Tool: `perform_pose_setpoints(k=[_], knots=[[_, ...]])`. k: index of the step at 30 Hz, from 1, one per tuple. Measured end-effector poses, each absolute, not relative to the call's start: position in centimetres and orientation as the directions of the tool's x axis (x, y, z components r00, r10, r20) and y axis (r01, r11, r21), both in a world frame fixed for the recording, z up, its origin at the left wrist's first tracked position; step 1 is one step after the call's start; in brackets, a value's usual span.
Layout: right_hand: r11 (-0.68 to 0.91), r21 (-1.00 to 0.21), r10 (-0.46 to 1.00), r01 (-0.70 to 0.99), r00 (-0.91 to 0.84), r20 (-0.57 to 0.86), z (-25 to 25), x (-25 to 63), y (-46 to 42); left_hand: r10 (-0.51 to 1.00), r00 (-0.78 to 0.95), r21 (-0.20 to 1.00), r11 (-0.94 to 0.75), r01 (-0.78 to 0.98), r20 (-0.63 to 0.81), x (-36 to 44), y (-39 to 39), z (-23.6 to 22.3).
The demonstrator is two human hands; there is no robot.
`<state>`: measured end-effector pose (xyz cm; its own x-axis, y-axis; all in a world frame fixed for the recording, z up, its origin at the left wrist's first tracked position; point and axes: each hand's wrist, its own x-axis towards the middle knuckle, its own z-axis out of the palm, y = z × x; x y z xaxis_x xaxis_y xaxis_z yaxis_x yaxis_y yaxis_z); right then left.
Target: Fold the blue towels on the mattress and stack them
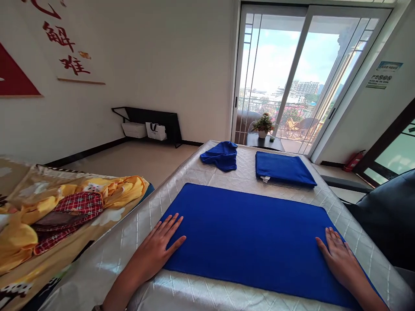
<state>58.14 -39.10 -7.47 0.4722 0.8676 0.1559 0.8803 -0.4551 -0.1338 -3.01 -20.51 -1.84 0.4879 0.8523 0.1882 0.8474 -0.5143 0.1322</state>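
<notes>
A large blue cloth (249,235) lies spread flat on the silver quilted table (227,172). My left hand (158,248) rests flat on the cloth's near left edge, fingers stretched out and open. My right hand (340,259) lies flat on the cloth's near right edge, fingers also extended. Neither hand holds anything. Farther back, a neatly folded blue cloth (283,169) sits at the right, and a crumpled blue cloth (221,155) lies to its left.
A pile of yellow and red checked fabric (65,211) lies on a surface at the left. A dark chair (385,211) stands at the right. Beyond the table are a potted plant (263,126), sliding glass doors and a fire extinguisher (354,161).
</notes>
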Motion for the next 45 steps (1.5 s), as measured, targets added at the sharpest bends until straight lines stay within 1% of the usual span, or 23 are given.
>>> perform_pose_setpoints(k=[6, 9, 14, 17, 20, 22, 23, 25, 28, 31, 36, 40, 45], knots=[[-0.469, -0.165, 0.862, 0.868, 0.491, 0.130, -7.5, 58.0, -39.1, 0.863, 0.482, 0.113, -0.499, 0.859, 0.151, -2.9, -20.5, -1.0], [-0.470, -0.171, 0.859, 0.866, 0.493, 0.139, -7.6, 58.0, -39.2, 0.860, 0.488, 0.099, -0.504, 0.858, 0.149, -3.1, -20.4, -0.8], [-0.383, -0.134, 0.900, 0.914, 0.402, 0.168, -7.6, 58.4, -39.5, 0.846, 0.508, 0.061, -0.523, 0.850, 0.162, -1.0, -20.6, 0.6], [-0.372, -0.113, 0.908, 0.921, 0.386, 0.164, -7.3, 58.4, -39.6, 0.778, 0.613, 0.064, -0.625, 0.778, 0.135, 2.7, -21.2, 2.0], [-0.364, -0.106, 0.909, 0.925, 0.378, 0.178, -7.2, 58.3, -39.6, 0.642, 0.760, 0.105, -0.767, 0.633, 0.104, 7.2, -21.3, 2.9], [-0.356, -0.115, 0.910, 0.927, 0.372, 0.182, -7.2, 58.3, -39.6, 0.581, 0.808, 0.137, -0.812, 0.567, 0.098, 9.7, -20.8, 2.9], [-0.362, -0.124, 0.907, 0.924, 0.380, 0.181, -7.3, 58.4, -39.6, 0.576, 0.812, 0.149, -0.815, 0.560, 0.097, 10.6, -20.3, 2.7], [-0.376, -0.143, 0.899, 0.916, 0.398, 0.182, -7.5, 58.5, -39.6, 0.605, 0.791, 0.166, -0.792, 0.587, 0.087, 11.5, -19.1, 1.9], [-0.363, -0.161, 0.897, 0.918, 0.391, 0.206, -8.1, 58.8, -39.6, 0.678, 0.730, 0.169, -0.732, 0.660, 0.090, 10.5, -16.8, 0.3], [-0.330, -0.168, 0.905, 0.929, 0.362, 0.222, -8.8, 59.2, -39.6, 0.756, 0.646, 0.161, -0.654, 0.739, 0.109, 7.3, -14.0, -0.7], [-0.329, -0.180, 0.906, 0.927, 0.364, 0.216, -10.1, 60.4, -39.9, 0.877, 0.478, 0.180, -0.478, 0.860, 0.049, 1.6, -8.2, -0.2], [-0.263, -0.135, 0.924, 0.955, 0.290, 0.248, -11.1, 61.3, -40.2, 0.920, 0.388, 0.201, -0.392, 0.898, 0.061, 0.6, -4.6, 0.6], [-0.291, -0.111, 0.926, 0.950, 0.309, 0.220, -11.9, 62.5, -40.5, 0.924, 0.359, 0.227, -0.381, 0.896, 0.136, 2.2, -3.0, 0.0]])
